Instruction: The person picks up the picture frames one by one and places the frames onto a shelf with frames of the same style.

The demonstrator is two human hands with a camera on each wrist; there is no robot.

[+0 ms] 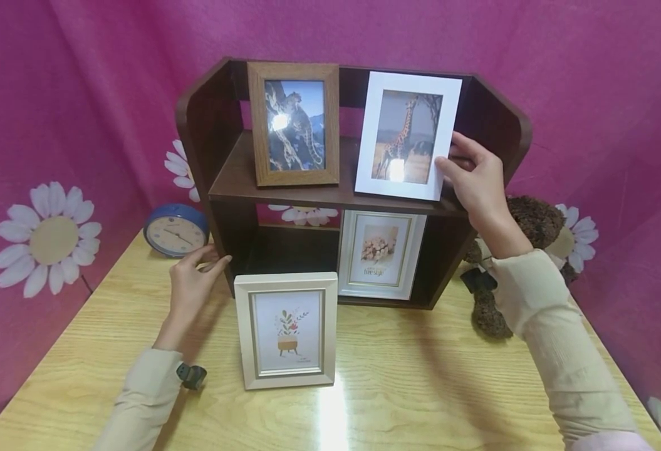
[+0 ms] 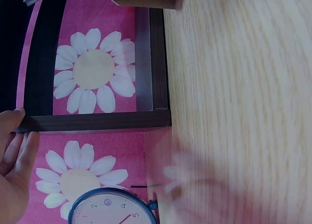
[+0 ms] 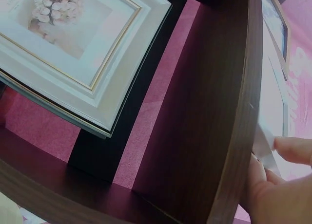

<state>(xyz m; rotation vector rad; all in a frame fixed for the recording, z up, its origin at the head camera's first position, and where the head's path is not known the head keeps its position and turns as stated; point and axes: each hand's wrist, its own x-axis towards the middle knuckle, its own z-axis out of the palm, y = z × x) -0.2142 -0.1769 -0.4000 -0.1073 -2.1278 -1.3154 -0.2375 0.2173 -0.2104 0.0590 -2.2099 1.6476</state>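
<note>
My right hand [image 1: 477, 178] pinches the right edge of a white picture frame [image 1: 363, 150] with a giraffe photo, thumb in front and fingers behind. This frame stands slightly tilted on the upper level of a dark brown shelf [image 1: 285, 238]. Beside it on the left is a wooden frame [image 1: 254, 125] with a leopard photo. My left hand [image 1: 192, 279] grips the front edge of the shelf's left side panel; in the left wrist view, thumb and fingers [image 2: 27, 158] lie on opposite sides of it. On the lower level, at the right, stands a cream frame [image 1: 383, 250] with a flower picture.
Another cream frame [image 1: 287, 332] with a potted plant picture stands on the wooden table [image 1: 398, 376] before the shelf. A blue round clock [image 1: 176, 230] is left of the shelf. To the right, a brown plush toy [image 1: 490, 313] is partly hidden by my right arm. A pink flowered cloth hangs behind.
</note>
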